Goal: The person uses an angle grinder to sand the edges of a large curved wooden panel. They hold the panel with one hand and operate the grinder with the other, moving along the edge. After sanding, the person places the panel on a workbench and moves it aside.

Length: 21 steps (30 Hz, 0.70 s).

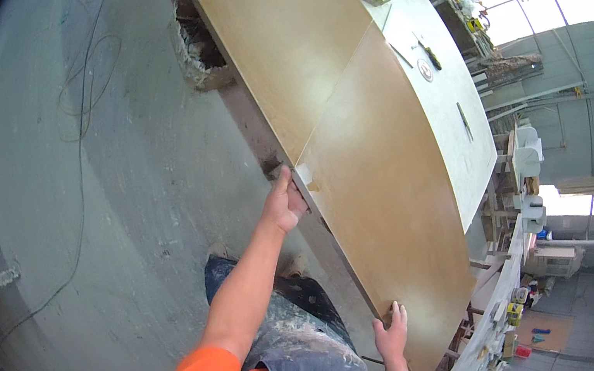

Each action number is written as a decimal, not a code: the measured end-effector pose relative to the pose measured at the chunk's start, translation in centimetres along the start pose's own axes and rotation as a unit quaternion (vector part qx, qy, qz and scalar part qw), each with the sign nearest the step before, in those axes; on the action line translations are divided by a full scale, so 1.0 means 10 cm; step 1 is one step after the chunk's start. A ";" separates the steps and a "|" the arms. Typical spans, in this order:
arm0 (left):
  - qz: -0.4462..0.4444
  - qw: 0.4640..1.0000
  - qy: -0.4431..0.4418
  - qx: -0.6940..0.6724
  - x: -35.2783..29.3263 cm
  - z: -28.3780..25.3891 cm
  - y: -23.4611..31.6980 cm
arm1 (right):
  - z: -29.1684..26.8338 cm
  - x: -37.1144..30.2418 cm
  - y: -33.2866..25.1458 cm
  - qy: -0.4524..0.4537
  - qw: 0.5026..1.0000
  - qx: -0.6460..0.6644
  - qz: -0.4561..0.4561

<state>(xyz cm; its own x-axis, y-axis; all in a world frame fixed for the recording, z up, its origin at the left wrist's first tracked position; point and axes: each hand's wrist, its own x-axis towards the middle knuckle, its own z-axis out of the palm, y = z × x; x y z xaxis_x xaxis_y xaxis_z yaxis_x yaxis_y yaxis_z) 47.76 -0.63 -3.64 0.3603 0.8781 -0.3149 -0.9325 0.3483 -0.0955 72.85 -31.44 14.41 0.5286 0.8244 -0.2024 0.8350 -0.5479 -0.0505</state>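
A long brown wood-look panel [385, 177] runs diagonally from the upper left to the lower right, with a thin seam across it. My left hand [284, 203] is closed on its near edge beside the seam, thumb up along the edge and the other fingers partly hidden at the underside. Next to that thumb, a small pale patch or piece [303, 176] shows at the edge; its kind is unclear. Farther right, my right hand [391, 335] lies on the panel near the same edge, fingers stretched and thumb apart.
Beyond the panel, a white tabletop [447, 132] carries a dark-handled tool [432, 57], a round disc [425, 70] and a thin tool [465, 122]. A cable [80, 141] trails over the grey floor at left. A cluttered white bench [478, 349] stands right.
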 end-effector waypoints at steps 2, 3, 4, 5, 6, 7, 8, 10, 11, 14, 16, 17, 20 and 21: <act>-0.002 0.999 -0.032 -0.005 0.03 -0.01 0.04 | 0.03 0.03 0.01 0.007 1.000 0.003 -0.005; -0.002 0.999 -0.047 -0.008 0.04 -0.04 0.06 | 0.05 0.05 0.01 0.009 1.000 0.004 -0.009; -0.003 0.999 -0.042 -0.015 0.05 -0.07 0.09 | 0.06 0.06 -0.01 0.008 1.000 0.010 -0.010; -0.010 0.999 -0.038 -0.023 0.05 -0.07 0.08 | 0.04 0.04 -0.01 0.009 1.000 0.013 -0.005; -0.015 0.999 -0.033 -0.032 0.05 -0.06 0.07 | 0.02 0.03 -0.02 0.009 1.000 0.017 -0.001; -0.006 0.999 -0.025 -0.026 0.07 -0.05 0.05 | -0.01 0.03 -0.03 0.010 1.000 0.016 -0.001; 0.003 1.000 -0.013 -0.018 0.04 -0.03 0.05 | -0.02 0.02 -0.02 0.008 1.000 0.016 -0.001; 0.023 0.999 0.025 0.001 0.02 0.01 0.06 | -0.03 0.04 0.00 0.011 1.000 0.024 -0.007; 0.031 0.998 0.056 0.013 -0.01 0.03 0.07 | -0.02 0.04 0.04 0.012 0.999 0.031 -0.011; 0.070 0.988 0.109 0.080 -0.16 0.10 0.14 | -0.02 0.14 0.27 0.020 0.998 0.054 -0.008; 0.100 0.973 0.140 0.154 -0.30 0.33 0.11 | -0.04 0.22 0.58 0.048 0.997 0.060 0.011; 0.119 0.959 0.160 0.201 -0.41 0.55 0.07 | -0.10 0.27 0.74 0.043 0.994 0.085 0.043; 0.220 0.892 0.195 0.343 -0.40 0.67 -0.13 | -0.19 0.48 1.53 0.071 0.988 0.073 0.120; 0.259 0.861 0.203 0.389 -0.36 0.66 -0.20 | -0.21 0.55 1.83 0.090 0.983 0.050 0.149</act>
<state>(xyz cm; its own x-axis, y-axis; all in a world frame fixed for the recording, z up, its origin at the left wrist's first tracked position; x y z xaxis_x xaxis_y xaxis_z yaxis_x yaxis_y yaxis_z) 48.52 -2.31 3.89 -0.2850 0.8499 -0.4433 -0.6095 0.1963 0.7681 91.39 -36.60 14.41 0.7741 0.6313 -0.0463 0.6240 -0.7733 -0.1124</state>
